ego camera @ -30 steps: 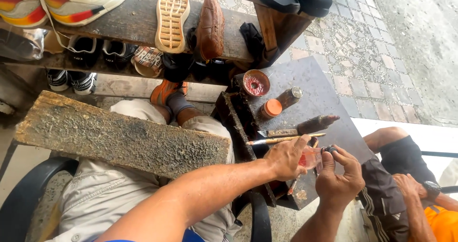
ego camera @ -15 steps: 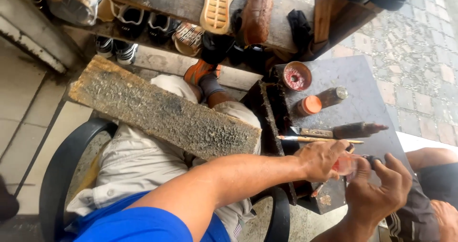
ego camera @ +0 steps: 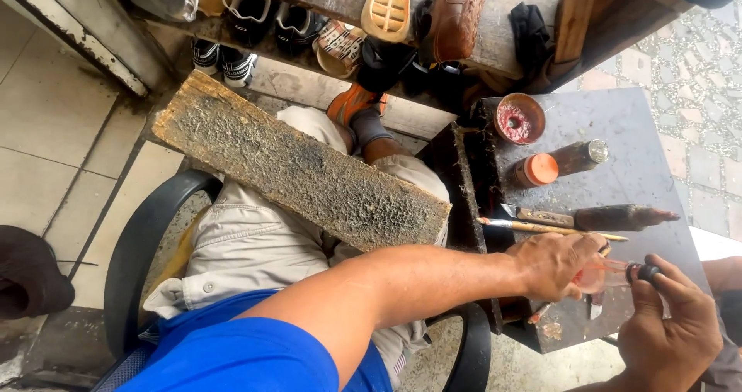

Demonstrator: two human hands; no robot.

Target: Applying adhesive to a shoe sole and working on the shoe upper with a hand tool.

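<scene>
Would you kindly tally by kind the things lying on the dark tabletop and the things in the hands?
Round open tin: 1
Orange-capped bottle: 1
Long-handled tools: 2
Small clear bottle in left hand: 1
Black cap at right hand: 1
Total: 6

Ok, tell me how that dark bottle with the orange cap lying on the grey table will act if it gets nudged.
The bottle lies on its side on the grey table, and its body looks round, so a sideways nudge would probably roll it. It looks rigid, possibly glass, so likely breakable if it falls. The tin lid of red paste sits close by and might stop a roll that way.
</scene>
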